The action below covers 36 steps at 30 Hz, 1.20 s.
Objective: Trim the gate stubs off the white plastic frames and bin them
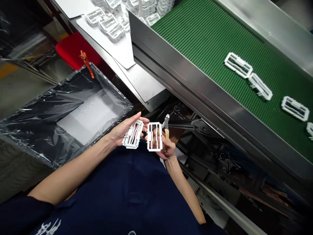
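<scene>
Hands: apart but close together before the navy shirt (pixel 137 182); the left hand (pixel 119 133) cradles the left frame (pixel 132 135) between palm and fingers, and the right hand (pixel 169 149) grips the right frame (pixel 157 137) along with the cutters (pixel 166 124).
Frame position: both held side by side, between the lined bin (pixel 52 160) and the green belt (pixel 195 39).
Frame count, left: edges look doubled, perhaps nested pieces; cannot tell.
Frame handling: probably light and fairly stiff, likely moulded plastic; the thin inner bars look easiest to snap.
Frame hold: best by the long outer rims, leaving the slats and small tabs unpressed.
Frame shape: white, oblong, clipped corners, long slots.
Cutters: pale metal nose, yellowish handles, jaws pointing away from the body.
Belt: finely ribbed, probably grippy, walled by smooth metal (pixel 186 73); loose frames (pixel 238 65) lie on it.
Tabletop (pixel 158 101): metal, partly covered by flat white sheets (pixel 144 81), with piled frames (pixel 111 27) at the far end.
Bin liner: crinkled, shiny black film around a pale flat sheet (pixel 90 114).
</scene>
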Each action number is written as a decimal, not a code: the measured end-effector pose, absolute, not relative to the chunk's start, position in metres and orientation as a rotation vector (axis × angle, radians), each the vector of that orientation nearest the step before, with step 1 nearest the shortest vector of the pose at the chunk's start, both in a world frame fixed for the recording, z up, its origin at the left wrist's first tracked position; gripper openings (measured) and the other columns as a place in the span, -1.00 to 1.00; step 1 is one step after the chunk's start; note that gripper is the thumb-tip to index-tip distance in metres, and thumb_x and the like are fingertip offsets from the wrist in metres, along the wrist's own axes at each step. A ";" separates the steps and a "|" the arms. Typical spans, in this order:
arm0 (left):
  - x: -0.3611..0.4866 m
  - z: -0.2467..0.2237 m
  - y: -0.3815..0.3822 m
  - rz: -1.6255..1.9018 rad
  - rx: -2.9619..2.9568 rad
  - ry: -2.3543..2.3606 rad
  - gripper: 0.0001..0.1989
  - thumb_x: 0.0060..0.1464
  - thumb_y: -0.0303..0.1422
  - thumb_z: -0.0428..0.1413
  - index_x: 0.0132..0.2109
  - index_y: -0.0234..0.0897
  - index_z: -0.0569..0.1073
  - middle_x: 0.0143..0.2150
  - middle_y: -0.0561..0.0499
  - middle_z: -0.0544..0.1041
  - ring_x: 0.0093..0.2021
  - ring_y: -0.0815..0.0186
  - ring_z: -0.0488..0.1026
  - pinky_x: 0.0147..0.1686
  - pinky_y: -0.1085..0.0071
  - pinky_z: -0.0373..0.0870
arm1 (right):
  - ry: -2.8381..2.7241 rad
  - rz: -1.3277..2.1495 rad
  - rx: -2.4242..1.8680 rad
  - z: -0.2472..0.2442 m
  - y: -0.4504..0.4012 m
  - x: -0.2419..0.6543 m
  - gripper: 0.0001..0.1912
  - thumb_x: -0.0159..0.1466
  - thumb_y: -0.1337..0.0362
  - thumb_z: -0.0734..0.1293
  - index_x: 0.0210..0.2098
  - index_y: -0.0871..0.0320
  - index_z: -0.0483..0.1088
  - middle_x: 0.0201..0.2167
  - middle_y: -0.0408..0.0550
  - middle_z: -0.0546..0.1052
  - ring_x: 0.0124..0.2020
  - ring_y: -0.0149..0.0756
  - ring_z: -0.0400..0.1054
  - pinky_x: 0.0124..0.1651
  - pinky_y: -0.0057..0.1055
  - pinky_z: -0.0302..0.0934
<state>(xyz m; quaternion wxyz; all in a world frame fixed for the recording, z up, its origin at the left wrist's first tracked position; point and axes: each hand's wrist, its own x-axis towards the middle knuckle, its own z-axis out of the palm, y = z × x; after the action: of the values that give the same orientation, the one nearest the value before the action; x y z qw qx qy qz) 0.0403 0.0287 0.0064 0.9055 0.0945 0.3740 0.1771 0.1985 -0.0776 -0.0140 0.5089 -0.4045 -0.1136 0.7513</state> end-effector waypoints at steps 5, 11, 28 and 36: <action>0.040 -0.001 0.024 0.395 0.167 0.781 -0.72 0.17 -0.23 0.01 -0.21 -0.37 0.47 -0.38 -0.12 0.52 -0.50 0.22 0.49 -0.51 0.27 0.49 | -0.379 1.736 -1.107 -0.001 -0.071 0.187 -0.72 0.10 0.14 0.28 -0.22 0.10 0.29 -0.38 -0.11 0.44 -0.44 -0.34 0.35 -0.42 -0.42 0.25; 0.047 -0.006 0.018 0.572 0.295 0.868 -0.77 0.08 -0.27 0.14 -0.23 -0.39 0.46 -0.37 -0.07 0.50 -0.46 0.33 0.47 -0.42 0.43 0.47 | -0.830 1.379 -1.594 0.019 -0.058 0.175 -0.72 0.09 0.10 0.35 -0.31 0.13 0.27 -0.44 -0.20 0.39 -0.51 -0.47 0.23 -0.38 -0.49 0.19; 0.027 -0.043 -0.018 0.752 0.106 1.007 -0.65 -0.03 -0.11 0.20 -0.23 -0.30 0.43 -0.38 0.01 0.47 -0.42 0.36 0.43 -0.38 0.48 0.38 | -1.256 1.410 -2.058 0.006 -0.053 0.126 -0.64 -0.01 0.19 0.37 -0.21 0.11 0.32 -0.38 -0.15 0.50 -0.34 -0.26 0.39 -0.29 -0.43 0.20; 0.012 -0.038 -0.011 0.803 0.014 0.998 -0.61 -0.07 -0.08 0.20 -0.20 -0.26 0.39 -0.45 0.08 0.42 -0.46 0.38 0.40 -0.42 0.49 0.34 | -1.371 1.477 -1.835 -0.004 -0.030 0.133 -0.74 0.06 0.14 0.34 -0.32 0.17 0.34 -0.45 -0.12 0.48 -0.40 -0.29 0.34 -0.31 -0.45 0.19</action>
<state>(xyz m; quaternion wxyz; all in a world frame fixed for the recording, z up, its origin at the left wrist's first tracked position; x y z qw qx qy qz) 0.0124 -0.0113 -0.0385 0.8018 0.0064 0.4654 0.3748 0.1331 -0.0305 -0.0042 0.2064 -0.6586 -0.4923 0.5303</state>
